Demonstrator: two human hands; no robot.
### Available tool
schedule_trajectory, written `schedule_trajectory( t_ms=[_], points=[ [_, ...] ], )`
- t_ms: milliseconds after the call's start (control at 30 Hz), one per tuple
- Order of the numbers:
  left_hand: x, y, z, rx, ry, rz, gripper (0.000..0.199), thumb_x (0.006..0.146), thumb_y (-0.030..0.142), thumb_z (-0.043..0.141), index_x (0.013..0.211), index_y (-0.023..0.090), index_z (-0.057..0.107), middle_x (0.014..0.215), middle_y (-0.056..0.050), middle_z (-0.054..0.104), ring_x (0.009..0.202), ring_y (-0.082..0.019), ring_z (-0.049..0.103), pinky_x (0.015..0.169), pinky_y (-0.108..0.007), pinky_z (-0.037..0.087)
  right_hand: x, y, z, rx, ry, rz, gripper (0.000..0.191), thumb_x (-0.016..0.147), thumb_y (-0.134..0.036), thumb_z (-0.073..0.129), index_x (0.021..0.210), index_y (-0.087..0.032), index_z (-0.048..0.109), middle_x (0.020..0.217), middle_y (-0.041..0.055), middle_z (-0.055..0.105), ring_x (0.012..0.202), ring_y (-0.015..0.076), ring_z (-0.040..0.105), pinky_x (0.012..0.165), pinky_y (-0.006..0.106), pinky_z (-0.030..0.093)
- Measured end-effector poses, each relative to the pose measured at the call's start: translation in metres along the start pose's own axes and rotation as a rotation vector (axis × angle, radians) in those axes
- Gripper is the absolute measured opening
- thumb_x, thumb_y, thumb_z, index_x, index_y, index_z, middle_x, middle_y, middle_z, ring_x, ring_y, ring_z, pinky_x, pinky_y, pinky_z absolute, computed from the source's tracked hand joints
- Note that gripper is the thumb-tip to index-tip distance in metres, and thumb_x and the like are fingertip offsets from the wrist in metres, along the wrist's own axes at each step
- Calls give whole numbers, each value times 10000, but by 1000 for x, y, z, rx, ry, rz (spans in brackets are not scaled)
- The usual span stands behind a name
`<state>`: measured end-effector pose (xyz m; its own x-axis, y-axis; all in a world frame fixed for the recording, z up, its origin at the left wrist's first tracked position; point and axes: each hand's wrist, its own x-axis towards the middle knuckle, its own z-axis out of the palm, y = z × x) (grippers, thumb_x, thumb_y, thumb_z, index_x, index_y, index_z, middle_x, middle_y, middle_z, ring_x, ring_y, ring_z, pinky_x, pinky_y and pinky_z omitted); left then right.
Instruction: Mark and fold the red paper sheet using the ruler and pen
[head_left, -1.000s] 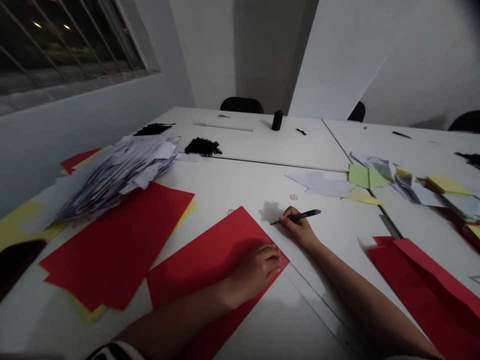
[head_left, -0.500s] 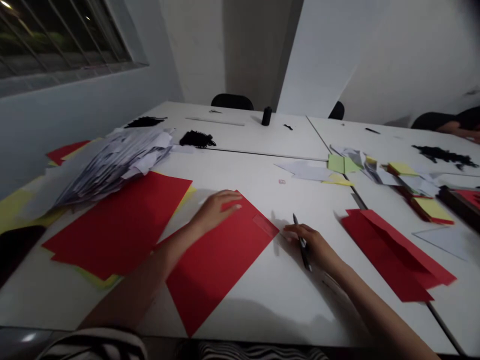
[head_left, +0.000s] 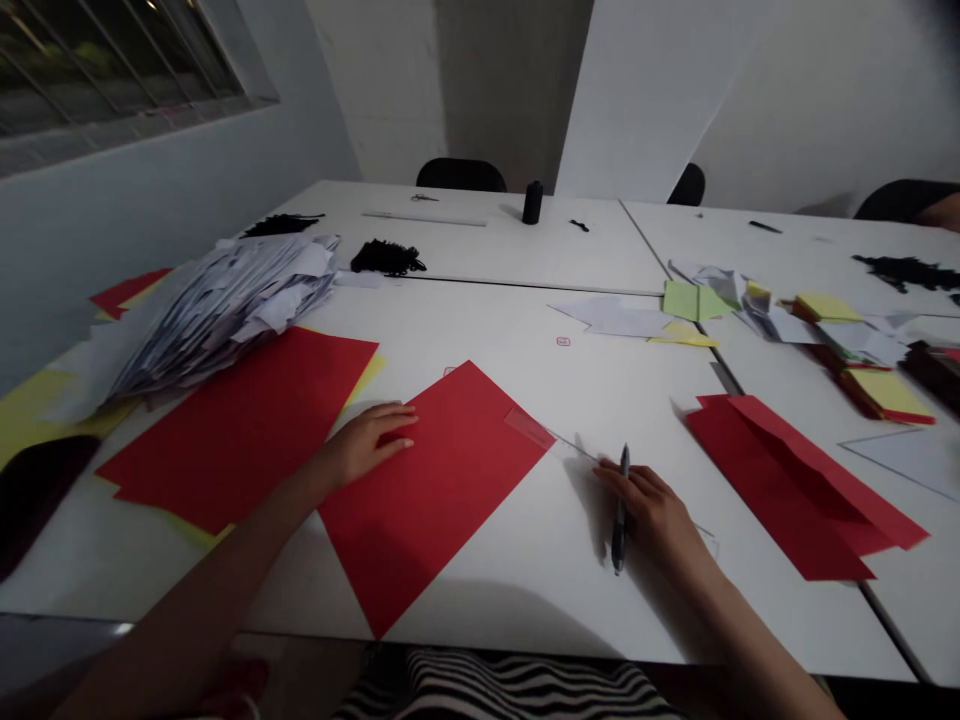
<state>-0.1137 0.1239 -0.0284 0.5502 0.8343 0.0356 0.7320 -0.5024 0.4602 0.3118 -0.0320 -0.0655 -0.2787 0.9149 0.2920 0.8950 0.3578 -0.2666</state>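
A red sheet of paper (head_left: 439, 490) lies at a slant on the white table in front of me. My left hand (head_left: 367, 440) rests on its left edge, fingers stretched out and holding nothing. To the right of the sheet, my right hand (head_left: 649, 500) is closed around a dark pen (head_left: 620, 535), which points away from me. A clear ruler (head_left: 527, 428) overlaps the sheet's right corner. It runs under my right hand, whose fingertips are at its edge; whether they grip it I cannot tell.
At left are a red sheet stack (head_left: 247, 430) and a heap of white papers (head_left: 232, 310). Folded red paper (head_left: 780, 490) lies at right, with yellow-topped pads (head_left: 889, 393) beyond it. Farther back are a black spool (head_left: 532, 203) and black cords (head_left: 388, 257).
My left hand has slid left across the red sheet to its left edge. My right hand has shifted right with the pen, which now stands at a different angle. The view has tilted slightly.
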Motion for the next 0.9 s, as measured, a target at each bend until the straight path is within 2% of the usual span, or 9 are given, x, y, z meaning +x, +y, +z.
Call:
schedule_trajectory(
  t_ms=[100, 233, 333, 433, 600, 733, 800, 900],
  points=[
    [-9, -4, 0, -11, 47, 7, 484, 874, 571, 477, 1144, 209, 652, 1281, -87, 599, 1236, -245, 500, 1049, -434, 404, 1, 6, -2, -38, 17, -13, 415, 855, -51, 420, 1228, -166, 560, 1130, 116, 665, 917, 239, 614, 725, 348, 547],
    [-22, -3, 2, -8, 92, 8, 508, 881, 594, 450, 1141, 208, 653, 1284, -89, 596, 1251, -254, 484, 1054, -446, 399, 2, 13, -8, -120, -1, 104, 439, 823, -93, 451, 1233, -201, 561, 865, 76, 682, 757, 213, 640, 531, 261, 487],
    [-26, 2, 5, 5, 98, -1, 517, 883, 597, 446, 1133, 199, 661, 1296, -95, 591, 1285, -263, 449, 1063, -445, 389, 5, 15, -12, -137, -2, 201, 426, 808, -143, 472, 1216, -227, 557, 839, 57, 667, 684, 197, 646, 494, 243, 446],
    [-23, 9, 7, 27, 76, -6, 471, 890, 570, 454, 1134, 225, 661, 1323, -73, 575, 1296, -259, 438, 1063, -447, 388, 7, 16, -15, -135, 6, 299, 282, 848, -235, 472, 1110, -231, 574, 864, 55, 675, 670, 199, 656, 508, 247, 437],
    [4, 32, 16, 72, 7, 73, 341, 898, 404, 529, 1170, 232, 643, 1339, -46, 571, 1322, -230, 413, 1087, -420, 355, 7, 17, -20, -124, -4, 382, 137, 831, -326, 503, 922, -238, 554, 811, 42, 687, 639, 222, 658, 474, 249, 401],
    [37, 47, 18, 75, -70, 186, 307, 898, 331, 542, 1184, 264, 631, 1365, -15, 552, 1353, -215, 373, 1100, -415, 336, 4, 18, -28, 93, -29, 446, 81, 841, -315, 479, 881, -248, 500, 814, 35, 719, 611, 215, 666, 547, 281, 467],
    [49, 46, 10, 63, -40, 213, 304, 920, 337, 502, 1189, 267, 626, 1389, -11, 527, 1352, -199, 375, 1109, -402, 328, -1, 18, -33, 240, -26, 497, 88, 839, -328, 482, 887, -254, 480, 892, 43, 736, 630, 213, 684, 572, 286, 495],
    [55, 30, -9, 32, 72, 160, 353, 941, 411, 432, 1212, 266, 607, 1390, -19, 521, 1332, -194, 401, 1104, -397, 342, -10, 18, -39, 400, 30, 590, 138, 820, -375, 504, 883, -257, 469, 934, 60, 741, 737, 238, 714, 590, 291, 527]
  ],
)
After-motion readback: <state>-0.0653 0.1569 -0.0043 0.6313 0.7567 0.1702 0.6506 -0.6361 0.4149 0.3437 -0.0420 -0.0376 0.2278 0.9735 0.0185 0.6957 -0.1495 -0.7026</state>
